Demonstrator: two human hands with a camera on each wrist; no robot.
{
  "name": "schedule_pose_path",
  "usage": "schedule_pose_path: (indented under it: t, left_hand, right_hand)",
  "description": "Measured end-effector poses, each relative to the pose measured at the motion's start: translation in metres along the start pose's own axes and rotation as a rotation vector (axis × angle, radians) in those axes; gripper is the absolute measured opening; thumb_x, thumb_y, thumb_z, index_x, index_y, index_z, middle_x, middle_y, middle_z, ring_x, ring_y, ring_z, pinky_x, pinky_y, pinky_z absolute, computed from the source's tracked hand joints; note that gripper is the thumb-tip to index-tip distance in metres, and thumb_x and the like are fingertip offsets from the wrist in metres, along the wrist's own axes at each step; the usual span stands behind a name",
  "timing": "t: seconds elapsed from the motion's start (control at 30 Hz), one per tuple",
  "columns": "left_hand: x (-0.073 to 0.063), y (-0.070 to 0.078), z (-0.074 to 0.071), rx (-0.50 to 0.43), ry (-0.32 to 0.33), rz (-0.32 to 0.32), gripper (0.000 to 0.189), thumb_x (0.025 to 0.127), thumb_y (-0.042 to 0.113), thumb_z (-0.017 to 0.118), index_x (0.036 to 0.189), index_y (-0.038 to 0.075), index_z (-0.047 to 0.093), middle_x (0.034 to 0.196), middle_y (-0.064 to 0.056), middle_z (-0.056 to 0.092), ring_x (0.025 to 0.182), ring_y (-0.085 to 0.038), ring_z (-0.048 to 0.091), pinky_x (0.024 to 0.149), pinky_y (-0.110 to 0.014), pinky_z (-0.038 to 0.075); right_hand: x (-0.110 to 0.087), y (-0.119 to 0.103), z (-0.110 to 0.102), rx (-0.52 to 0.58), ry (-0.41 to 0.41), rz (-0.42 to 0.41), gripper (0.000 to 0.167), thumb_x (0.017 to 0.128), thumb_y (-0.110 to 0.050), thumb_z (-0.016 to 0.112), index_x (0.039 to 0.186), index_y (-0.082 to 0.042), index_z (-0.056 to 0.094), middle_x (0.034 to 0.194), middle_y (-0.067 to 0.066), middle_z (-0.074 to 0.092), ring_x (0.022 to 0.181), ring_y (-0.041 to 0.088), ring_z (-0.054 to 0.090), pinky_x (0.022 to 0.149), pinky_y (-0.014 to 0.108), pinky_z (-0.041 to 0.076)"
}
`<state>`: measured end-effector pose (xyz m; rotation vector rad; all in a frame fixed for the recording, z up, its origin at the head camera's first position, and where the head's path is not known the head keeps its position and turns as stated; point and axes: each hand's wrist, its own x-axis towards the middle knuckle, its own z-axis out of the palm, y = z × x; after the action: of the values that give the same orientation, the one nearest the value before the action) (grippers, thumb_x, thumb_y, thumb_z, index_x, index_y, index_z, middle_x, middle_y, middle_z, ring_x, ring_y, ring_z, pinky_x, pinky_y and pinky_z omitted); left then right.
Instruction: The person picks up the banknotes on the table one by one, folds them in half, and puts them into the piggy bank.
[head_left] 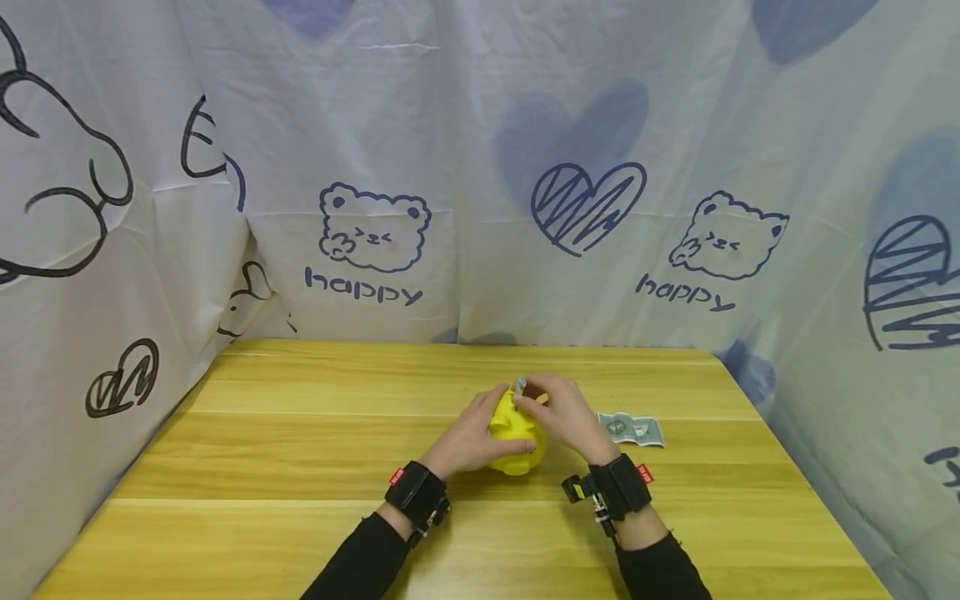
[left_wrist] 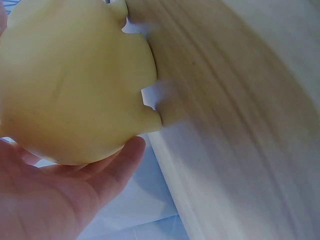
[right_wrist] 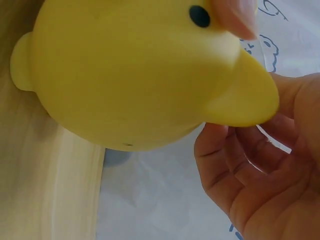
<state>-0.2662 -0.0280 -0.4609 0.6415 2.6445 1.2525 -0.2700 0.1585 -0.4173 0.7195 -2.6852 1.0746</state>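
Observation:
A yellow piggy bank stands on the table, its round body filling much of both wrist views. My left hand grips it from the left, with the thumb across its near side; in the left wrist view the fingers of the left hand curl about the body. At the top of the bank, my right hand pinches a small folded banknote. The right wrist view shows the right hand beside the bank's ear, but the folded note is hidden there.
Another banknote, greenish and slightly creased, lies flat on the table just right of the right hand. The wooden table ends at a hanging white cloth printed with hearts and bears, behind and at both sides.

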Motion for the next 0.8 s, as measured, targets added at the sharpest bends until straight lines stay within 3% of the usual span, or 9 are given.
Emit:
schedule_pose_path:
  t: [0.3, 0.8]
  left_hand:
    - [-0.0014, 0.0001, 0.0003, 0.003, 0.002, 0.0, 0.104, 0.077, 0.064, 0.071, 0.157, 0.021, 0.021, 0.149, -0.013, 0.038, 0.108, -0.021, 0.052, 0.09, -0.039, 0.049]
    - [-0.0004, -0.0002, 0.0008, 0.01, 0.006, 0.0, 0.101, 0.077, 0.065, 0.071, 0.156, 0.024, 0.023, 0.147, -0.013, 0.04, 0.104, -0.02, 0.052, 0.085, -0.036, 0.049]
  right_hand:
    - [-0.0014, -0.0017, -0.0032, 0.013, -0.041, -0.02, 0.008, 0.095, -0.017, 0.065, 0.101, -0.013, 0.069, 0.095, 0.001, 0.067, 0.087, 0.013, 0.062, 0.072, 0.027, 0.056]
    - [0.001, 0.0033, 0.0054, -0.008, 0.038, -0.006, 0.01, 0.096, -0.018, 0.065, 0.102, -0.012, 0.069, 0.094, 0.001, 0.068, 0.085, 0.012, 0.061, 0.073, 0.027, 0.054]
